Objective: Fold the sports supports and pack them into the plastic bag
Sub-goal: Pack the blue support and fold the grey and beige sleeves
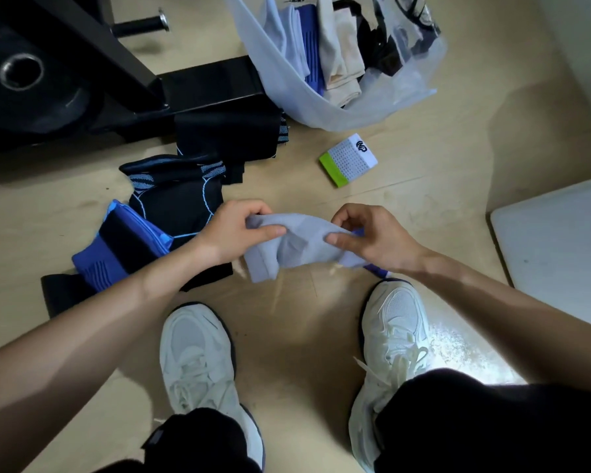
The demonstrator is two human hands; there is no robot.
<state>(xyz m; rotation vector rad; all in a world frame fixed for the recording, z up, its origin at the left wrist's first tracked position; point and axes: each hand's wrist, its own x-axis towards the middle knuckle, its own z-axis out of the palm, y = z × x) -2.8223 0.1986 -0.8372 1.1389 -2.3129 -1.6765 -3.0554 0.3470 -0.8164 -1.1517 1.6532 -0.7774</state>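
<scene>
Hands (left [234,233], right [377,238]) pinching grey support [297,249]

The person is wearing black legwear [492,425] and white mesh sneakers with dark sole edging and pale laces: left sneaker [198,356], right sneaker [394,332]. Left hand [232,233], right hand [372,238] and forearms are showing bare.

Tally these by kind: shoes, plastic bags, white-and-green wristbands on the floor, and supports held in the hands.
White shoes: 2
Plastic bag: 1
White-and-green wristband: 1
Grey support: 1
Total: 5
</scene>
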